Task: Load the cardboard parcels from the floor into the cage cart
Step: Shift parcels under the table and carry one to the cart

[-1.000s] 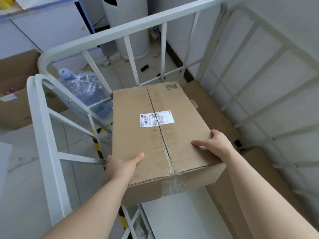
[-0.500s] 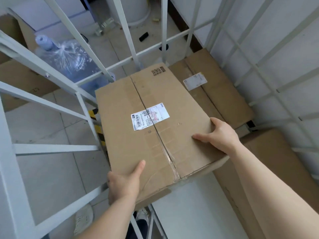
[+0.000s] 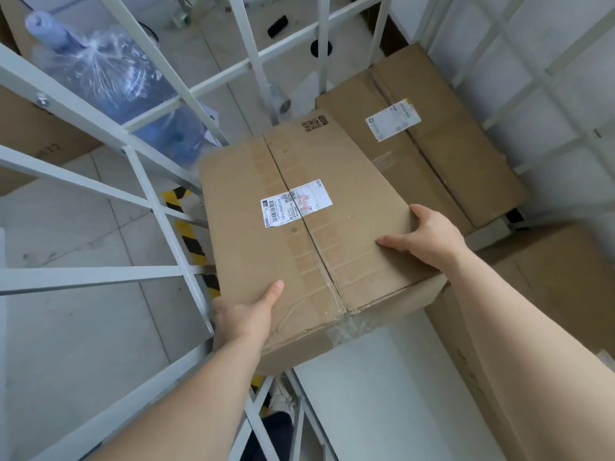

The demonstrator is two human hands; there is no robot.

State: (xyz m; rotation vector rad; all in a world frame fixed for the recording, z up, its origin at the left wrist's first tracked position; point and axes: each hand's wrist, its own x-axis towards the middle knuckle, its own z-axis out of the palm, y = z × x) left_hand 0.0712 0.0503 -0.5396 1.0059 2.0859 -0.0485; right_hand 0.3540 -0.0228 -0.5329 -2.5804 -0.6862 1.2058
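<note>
Two hands hold one cardboard parcel [image 3: 299, 234] inside the cage cart [image 3: 159, 207], its near end raised above the cart's white floor [image 3: 382, 394]. Whether its far end rests on anything cannot be told. The left hand [image 3: 244, 316] grips the near left corner, thumb flat on the top face and fingers hidden under the edge. The right hand [image 3: 429, 237] grips the right edge, thumb on top and fingers curled over the side. A white shipping label [image 3: 296, 202] sits across the taped centre seam of the parcel. Just beyond its far right corner a second parcel [image 3: 432, 151] lies in the far right corner of the cart, with its own label [image 3: 392, 119]. A third parcel [image 3: 545, 294] lies along the right side, near the right forearm and close to the held parcel's right edge. The cart's white bars run close along the parcel's left edge and across its far end. Outside the bars on the left, yellow and black tape [image 3: 189, 234] marks the tiled floor [image 3: 83, 327]. Farther out stands a large water bottle [image 3: 109, 78] wrapped in a clear plastic bag, with a cardboard box [image 3: 30, 134] beside it. A shoe [image 3: 283, 399] shows through the bars below the parcel's near edge.
</note>
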